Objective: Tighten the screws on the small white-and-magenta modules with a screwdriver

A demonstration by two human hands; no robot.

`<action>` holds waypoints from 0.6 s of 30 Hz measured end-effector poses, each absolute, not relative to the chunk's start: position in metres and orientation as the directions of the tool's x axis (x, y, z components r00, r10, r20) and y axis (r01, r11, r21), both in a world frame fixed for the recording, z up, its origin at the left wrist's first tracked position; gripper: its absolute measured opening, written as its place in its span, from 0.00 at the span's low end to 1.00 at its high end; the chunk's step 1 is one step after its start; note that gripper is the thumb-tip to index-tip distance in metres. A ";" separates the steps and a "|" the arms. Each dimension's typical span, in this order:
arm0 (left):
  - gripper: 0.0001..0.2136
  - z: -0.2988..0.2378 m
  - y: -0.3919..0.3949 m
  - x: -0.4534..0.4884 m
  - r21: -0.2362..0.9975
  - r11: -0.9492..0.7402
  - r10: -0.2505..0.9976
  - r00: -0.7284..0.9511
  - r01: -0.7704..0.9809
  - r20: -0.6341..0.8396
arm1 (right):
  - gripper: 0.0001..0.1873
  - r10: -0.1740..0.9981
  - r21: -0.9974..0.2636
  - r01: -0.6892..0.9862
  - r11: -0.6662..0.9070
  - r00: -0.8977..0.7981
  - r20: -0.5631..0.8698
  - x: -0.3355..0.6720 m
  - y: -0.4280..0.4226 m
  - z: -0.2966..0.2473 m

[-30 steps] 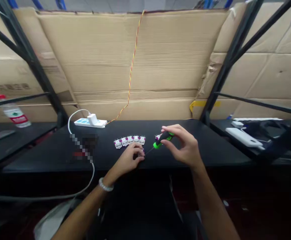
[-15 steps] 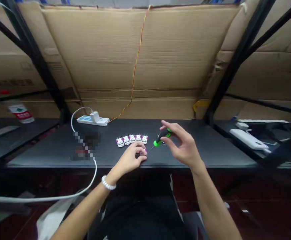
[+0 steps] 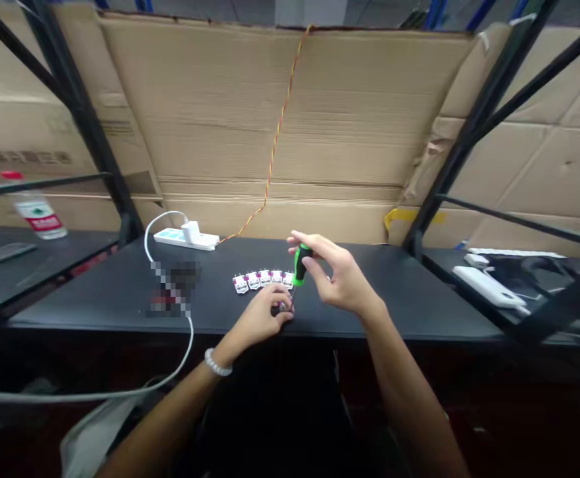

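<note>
My right hand (image 3: pixel 342 280) is closed on a screwdriver (image 3: pixel 300 264) with a green and black handle, held nearly upright between thumb and fingertips. Its thin metal shaft points down toward a small white module (image 3: pixel 284 306) on a black tabletop (image 3: pixel 95 299). My left hand (image 3: pixel 257 320) curls over that module, fingers clamped around it and hiding most of it. A white beaded bracelet (image 3: pixel 218 363) circles my left wrist. My fingers block the screwdriver's tip, so I cannot tell whether it touches the module.

Just beyond my left hand, a row of five similar white modules (image 3: pixel 262 279) with purple marks lies on the table. Farther left sit a white power strip (image 3: pixel 185 240) and a looping white cable (image 3: pixel 146 249), with a pixelated patch (image 3: pixel 173 289) beside them. A twisted orange and dark wire (image 3: pixel 277 146) hangs down a cardboard sheet (image 3: pixel 220 113) behind the table.
</note>
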State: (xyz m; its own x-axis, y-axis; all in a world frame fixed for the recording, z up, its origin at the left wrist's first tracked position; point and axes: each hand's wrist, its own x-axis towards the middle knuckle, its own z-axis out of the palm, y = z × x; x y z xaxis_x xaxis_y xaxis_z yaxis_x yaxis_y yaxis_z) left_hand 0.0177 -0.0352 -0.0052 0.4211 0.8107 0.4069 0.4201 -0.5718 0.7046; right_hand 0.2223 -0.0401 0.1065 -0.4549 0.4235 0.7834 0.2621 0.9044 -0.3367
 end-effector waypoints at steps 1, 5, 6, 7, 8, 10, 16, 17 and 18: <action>0.04 -0.005 -0.035 0.018 0.708 -0.571 0.811 0.421 0.415 0.407 | 0.21 0.427 -0.334 0.276 0.901 -0.433 0.794 0.222 -0.040 0.106; 0.05 -0.005 -0.035 0.019 0.710 -0.566 0.816 0.406 0.418 0.412 | 0.16 0.423 -0.288 0.369 0.884 -0.365 0.830 0.218 -0.039 0.103; 0.05 -0.005 -0.035 0.019 0.709 -0.567 0.816 0.408 0.420 0.411 | 0.19 0.424 -0.285 0.371 0.884 -0.381 0.821 0.218 -0.039 0.102; 0.05 -0.004 -0.036 0.019 0.707 -0.568 0.815 0.411 0.422 0.409 | 0.22 0.428 -0.289 0.358 0.888 -0.411 0.805 0.218 -0.040 0.101; 0.05 -0.004 -0.035 0.018 0.707 -0.567 0.815 0.415 0.423 0.405 | 0.25 0.434 -0.303 0.336 0.892 -0.446 0.783 0.218 -0.040 0.101; 0.04 -0.003 -0.035 0.017 0.707 -0.568 0.811 0.432 0.420 0.395 | 0.30 0.443 -0.347 0.278 0.896 -0.502 0.743 0.218 -0.041 0.101; 0.06 -0.005 -0.032 0.012 0.707 -0.581 0.795 0.464 0.403 0.390 | 0.19 0.442 -0.296 0.366 0.882 -0.429 0.788 0.214 -0.043 0.104; 0.06 -0.006 -0.032 0.011 0.717 -0.569 0.803 0.461 0.402 0.378 | 0.19 0.446 -0.292 0.383 0.877 -0.419 0.791 0.214 -0.043 0.104; 0.06 -0.007 -0.031 0.011 0.728 -0.558 0.808 0.461 0.400 0.366 | 0.20 0.455 -0.303 0.380 0.874 -0.417 0.787 0.214 -0.043 0.104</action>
